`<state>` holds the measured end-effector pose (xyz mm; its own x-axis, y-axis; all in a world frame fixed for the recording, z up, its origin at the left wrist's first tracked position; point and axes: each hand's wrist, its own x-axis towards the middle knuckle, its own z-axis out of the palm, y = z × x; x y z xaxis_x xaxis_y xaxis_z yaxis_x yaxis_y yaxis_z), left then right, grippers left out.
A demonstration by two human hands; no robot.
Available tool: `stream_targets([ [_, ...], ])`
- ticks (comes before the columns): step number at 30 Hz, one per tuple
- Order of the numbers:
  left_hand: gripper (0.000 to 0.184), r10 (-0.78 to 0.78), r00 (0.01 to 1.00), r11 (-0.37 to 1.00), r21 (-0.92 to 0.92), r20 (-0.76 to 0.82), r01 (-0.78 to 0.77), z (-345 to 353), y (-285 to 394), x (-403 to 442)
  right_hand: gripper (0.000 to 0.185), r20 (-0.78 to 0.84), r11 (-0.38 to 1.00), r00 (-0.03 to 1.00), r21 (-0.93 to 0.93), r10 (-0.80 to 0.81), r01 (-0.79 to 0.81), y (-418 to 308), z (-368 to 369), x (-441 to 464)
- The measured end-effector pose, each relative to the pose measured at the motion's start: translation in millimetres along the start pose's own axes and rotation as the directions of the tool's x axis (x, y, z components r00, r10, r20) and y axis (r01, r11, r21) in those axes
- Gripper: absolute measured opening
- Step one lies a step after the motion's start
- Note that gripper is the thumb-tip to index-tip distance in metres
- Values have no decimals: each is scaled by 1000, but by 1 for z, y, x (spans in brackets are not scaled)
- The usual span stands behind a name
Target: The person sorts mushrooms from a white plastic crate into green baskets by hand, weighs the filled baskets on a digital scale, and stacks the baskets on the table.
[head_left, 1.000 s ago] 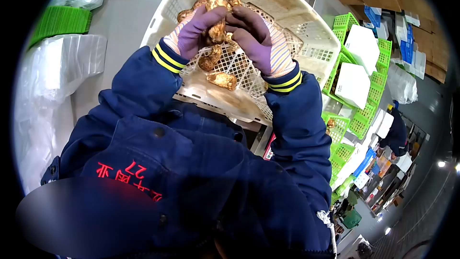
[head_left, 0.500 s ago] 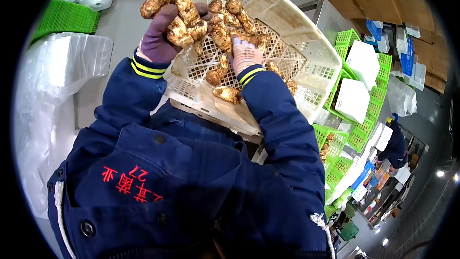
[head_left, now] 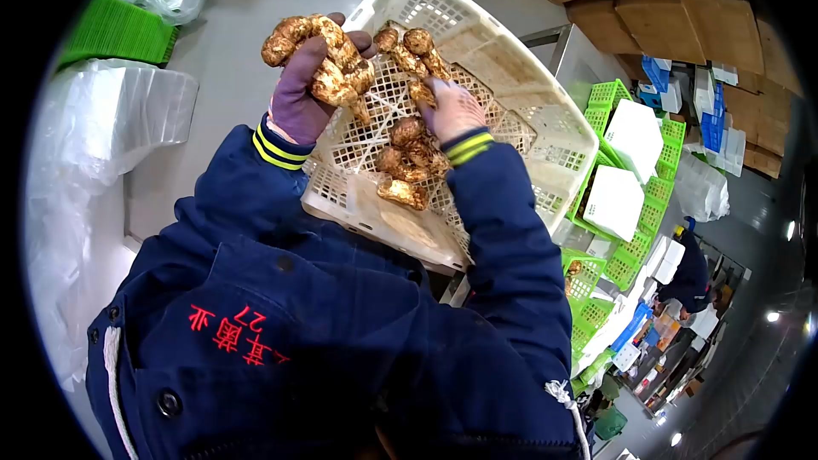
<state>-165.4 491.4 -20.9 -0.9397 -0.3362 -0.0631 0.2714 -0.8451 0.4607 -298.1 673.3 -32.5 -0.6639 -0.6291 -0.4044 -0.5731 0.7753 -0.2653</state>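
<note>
My left hand (head_left: pixel 302 94), in a purple glove, is closed around a bunch of brown-and-cream matsutake mushrooms (head_left: pixel 334 83) above the left side of a white plastic crate (head_left: pixel 545 106). Inside the crate, the gloved fingers of my right hand (head_left: pixel 453 109) are bent around one matsutake mushroom (head_left: pixel 422 93), partly hidden by them. Just beyond it lie more mushrooms (head_left: pixel 417 42) against the lattice floor. Nearer my body sits a small cluster of mushrooms (head_left: pixel 409 153), and a single pale one (head_left: pixel 402 194) rests by the near wall.
Green baskets (head_left: pixel 656 192) with white foam boxes (head_left: pixel 615 202) line the right side. Cardboard cartons (head_left: pixel 648 25) are stacked at the upper right. Clear plastic wrapping (head_left: pixel 85 170) and stacked green trays (head_left: pixel 115 30) are on the left. A person (head_left: pixel 690 273) bends over farther right.
My right hand has shifted a little to the right in the crate. Several mushrooms now lie clustered nearer my body. My left hand, still holding its bunch, appears slightly lower and farther right.
</note>
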Motion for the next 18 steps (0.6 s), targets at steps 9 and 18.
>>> stream_targets([
  [9, 48, -18, 999, 1000, -15, -31, 17, 5, 2, 1, 30, -158, 970, 981, -195, 112, -142, -31, 34, 61],
  [18, 42, -291, 956, 945, 169, 36, 281, 6, -8, 0, 48, -38, 632, 979, 769, 199, -99, 19, -23, 4],
])
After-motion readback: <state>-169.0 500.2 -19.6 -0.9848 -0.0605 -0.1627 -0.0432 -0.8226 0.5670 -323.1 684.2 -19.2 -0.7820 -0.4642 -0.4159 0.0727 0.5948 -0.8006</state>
